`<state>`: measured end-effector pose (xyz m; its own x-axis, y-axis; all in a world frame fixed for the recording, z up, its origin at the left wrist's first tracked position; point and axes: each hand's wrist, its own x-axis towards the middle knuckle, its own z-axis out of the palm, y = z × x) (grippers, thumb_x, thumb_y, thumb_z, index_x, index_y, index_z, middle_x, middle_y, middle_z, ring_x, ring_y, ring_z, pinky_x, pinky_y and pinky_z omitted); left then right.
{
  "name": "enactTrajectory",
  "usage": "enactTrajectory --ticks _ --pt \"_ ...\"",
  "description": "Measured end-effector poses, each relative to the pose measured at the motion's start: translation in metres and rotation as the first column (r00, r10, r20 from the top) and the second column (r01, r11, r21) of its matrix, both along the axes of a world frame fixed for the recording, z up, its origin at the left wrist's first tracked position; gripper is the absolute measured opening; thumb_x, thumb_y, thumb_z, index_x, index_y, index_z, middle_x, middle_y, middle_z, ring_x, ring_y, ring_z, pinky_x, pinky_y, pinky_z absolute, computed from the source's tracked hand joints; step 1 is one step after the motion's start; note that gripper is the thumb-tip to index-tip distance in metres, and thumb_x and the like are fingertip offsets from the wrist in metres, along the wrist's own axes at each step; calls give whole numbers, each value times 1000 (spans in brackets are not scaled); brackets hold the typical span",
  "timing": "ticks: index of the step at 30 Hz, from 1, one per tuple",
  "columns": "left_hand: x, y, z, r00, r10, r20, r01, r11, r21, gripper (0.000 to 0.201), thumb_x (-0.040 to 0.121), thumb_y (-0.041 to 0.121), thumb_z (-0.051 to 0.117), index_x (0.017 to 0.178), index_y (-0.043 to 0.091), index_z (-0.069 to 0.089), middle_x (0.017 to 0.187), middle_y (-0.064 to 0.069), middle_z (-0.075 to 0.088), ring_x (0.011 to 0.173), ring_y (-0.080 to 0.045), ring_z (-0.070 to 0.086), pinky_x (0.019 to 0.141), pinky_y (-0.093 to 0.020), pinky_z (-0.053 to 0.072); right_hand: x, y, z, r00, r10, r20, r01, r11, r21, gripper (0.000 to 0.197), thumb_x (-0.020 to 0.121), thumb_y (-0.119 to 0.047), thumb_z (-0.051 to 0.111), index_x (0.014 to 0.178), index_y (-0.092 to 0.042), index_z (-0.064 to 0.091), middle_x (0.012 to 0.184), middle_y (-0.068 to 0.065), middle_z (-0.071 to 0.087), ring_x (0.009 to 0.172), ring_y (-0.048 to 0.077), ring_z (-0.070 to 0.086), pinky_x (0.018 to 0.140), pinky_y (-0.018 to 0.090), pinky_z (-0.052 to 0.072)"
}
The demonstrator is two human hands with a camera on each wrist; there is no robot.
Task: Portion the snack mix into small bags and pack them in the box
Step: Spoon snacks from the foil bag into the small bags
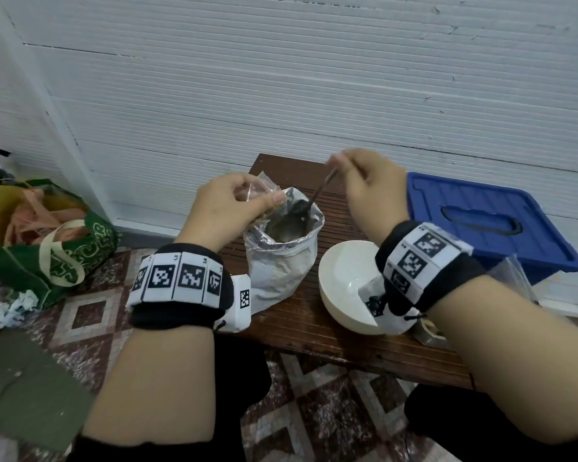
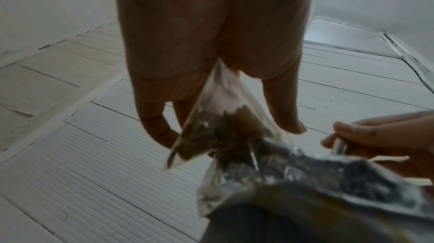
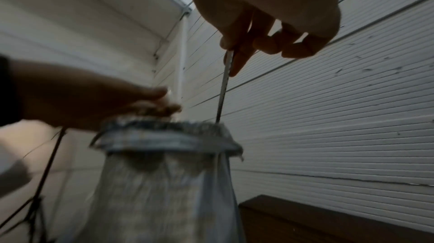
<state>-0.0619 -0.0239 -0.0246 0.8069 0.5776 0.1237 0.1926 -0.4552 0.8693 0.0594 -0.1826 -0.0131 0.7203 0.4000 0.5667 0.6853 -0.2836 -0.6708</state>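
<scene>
A big foil snack bag stands open on the brown wooden table, its rim rolled down. My left hand pinches a small clear plastic bag with some snack mix in it, right over the foil bag's left rim. My right hand pinches the top of a metal spoon's handle; the spoon bowl reaches down inside the foil bag. The blue plastic box with its lid on sits to the right.
An empty white bowl stands right of the foil bag, partly under my right wrist. More clear bags lie by the box. A green tote bag sits on the tiled floor at left. A white ribbed wall stands close behind.
</scene>
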Motion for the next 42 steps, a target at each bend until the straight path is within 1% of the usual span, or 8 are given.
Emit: enactTrajectory --ticks 7,12,16,23,28,36,40,42 --pt "2 2 -2 1000 -16 1 16 1000 12 29 74 49 77 94 29 73 97 8 71 94 -8 65 88 -33 54 -16 5 -35 951 181 252 -58 902 -428 22 94 -30 56 85 -19 72 61 -12 48 82 21 44 73 30 16" --pt "2 2 -3 1000 -8 -17 9 1000 15 35 71 55 76 95 30 72 103 9 69 99 -5 60 86 -27 47 -14 11 -31 992 93 -89 -113 960 -258 23 94 -27 55 78 -22 70 63 -7 65 72 17 61 85 38 46" --pt "1 2 -3 1000 -13 -27 13 1000 12 35 72 55 75 96 29 71 110 9 67 103 -6 56 85 -26 39 -10 10 -23 966 -41 -256 -2 986 -168 25 95 -23 54 80 -12 72 69 0 67 61 6 54 66 22 39" --pt "1 3 -3 1000 -11 -18 11 1000 10 37 72 55 74 98 29 71 108 7 67 101 -7 57 79 -23 43 12 -2 -13 826 -241 -510 266 964 -24 35 97 -21 51 68 -16 70 78 -2 68 67 2 53 73 23 42" --pt "0 4 -2 1000 -3 -6 3 1000 15 35 74 53 74 98 27 71 106 7 66 91 2 53 67 -12 36 21 -10 -7 790 -266 -553 305 952 -23 33 97 -19 51 70 -13 70 69 -8 60 67 4 52 75 22 41" --pt "-2 3 0 1000 10 -16 -10 1000 -8 38 70 53 77 96 26 73 98 6 69 94 -5 61 74 -21 48 38 -24 26 819 -315 -479 363 932 9 37 96 -18 50 62 -19 65 67 -2 62 64 10 55 63 20 44" --pt "-2 -2 2 999 -18 -31 17 999 -33 45 65 50 81 101 24 71 97 6 69 94 -10 64 84 -32 55 39 -22 41 839 -312 -446 360 932 25 32 98 -19 49 72 -13 68 68 0 64 44 -2 49 49 13 37" --pt "-1 -5 2 999 -31 -30 30 999 -27 42 64 48 82 98 27 70 97 7 68 95 -10 63 85 -34 55 37 -17 45 853 -291 -432 333 943 21 34 98 -18 49 70 -14 67 68 -2 63 56 2 54 54 14 41"
